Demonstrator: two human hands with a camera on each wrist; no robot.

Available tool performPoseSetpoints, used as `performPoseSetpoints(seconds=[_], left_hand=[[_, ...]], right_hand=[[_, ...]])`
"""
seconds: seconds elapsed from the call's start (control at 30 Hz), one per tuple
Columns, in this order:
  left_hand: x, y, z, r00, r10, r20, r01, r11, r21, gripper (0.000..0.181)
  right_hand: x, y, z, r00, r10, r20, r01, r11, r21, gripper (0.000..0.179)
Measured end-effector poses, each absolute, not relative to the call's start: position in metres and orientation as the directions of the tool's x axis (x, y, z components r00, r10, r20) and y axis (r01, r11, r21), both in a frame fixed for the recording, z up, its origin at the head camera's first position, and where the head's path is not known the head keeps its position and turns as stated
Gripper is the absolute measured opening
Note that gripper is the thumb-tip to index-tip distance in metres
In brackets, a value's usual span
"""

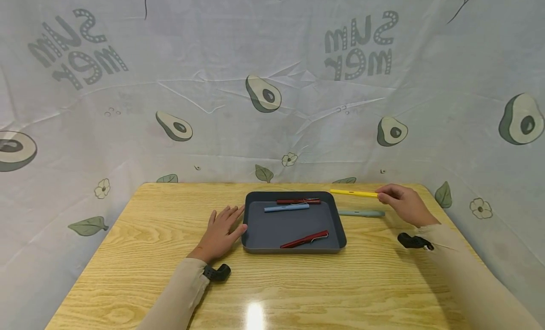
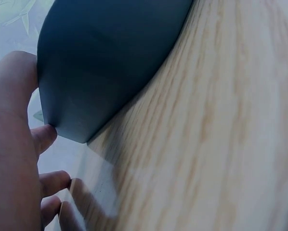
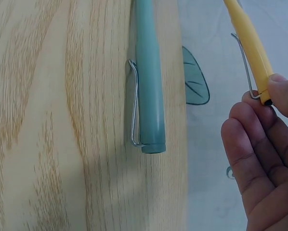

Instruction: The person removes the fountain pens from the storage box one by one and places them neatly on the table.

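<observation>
My right hand [image 1: 402, 204] pinches the capped end of a yellow pen [image 1: 353, 192], held out leftward at the far right of the table. In the right wrist view, thumb and fingers grip it beside its metal clip [image 3: 247, 67]. Below it lies a pale teal pen [image 1: 362, 213], its left end at the tray's right side. A dark grey tray [image 1: 294, 250] holds a blue pen [image 1: 286, 208], a dark red pen [image 1: 284, 201] and a red pen [image 1: 304, 240]. With spread fingers, my left hand [image 1: 218, 234] touches the tray's left wall [image 2: 100, 67].
The wooden table [image 1: 289, 282] ends at a hanging pale curtain [image 1: 204, 107] with avocado prints. Bands with small black cameras sit on both wrists, the left camera [image 1: 218, 273] close over the tabletop.
</observation>
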State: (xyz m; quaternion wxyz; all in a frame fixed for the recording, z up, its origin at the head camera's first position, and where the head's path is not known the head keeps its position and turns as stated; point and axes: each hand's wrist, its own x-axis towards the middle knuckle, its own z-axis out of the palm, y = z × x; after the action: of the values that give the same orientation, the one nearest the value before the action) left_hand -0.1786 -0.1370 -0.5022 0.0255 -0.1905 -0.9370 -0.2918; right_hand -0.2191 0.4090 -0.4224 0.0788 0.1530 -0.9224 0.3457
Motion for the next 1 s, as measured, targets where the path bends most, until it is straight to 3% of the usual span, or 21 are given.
performPoseSetpoints(seconds=[1.0], left_hand=[[-0.1765, -0.1389, -0.4974, -0.923, 0.349, 0.164, 0.379, 0.746, 0.547, 0.066]], right_hand=[[-0.2155, 0.4158, -0.4256, -0.947, -0.214, 0.239, -0.319, 0.709, -0.629, 0.023]])
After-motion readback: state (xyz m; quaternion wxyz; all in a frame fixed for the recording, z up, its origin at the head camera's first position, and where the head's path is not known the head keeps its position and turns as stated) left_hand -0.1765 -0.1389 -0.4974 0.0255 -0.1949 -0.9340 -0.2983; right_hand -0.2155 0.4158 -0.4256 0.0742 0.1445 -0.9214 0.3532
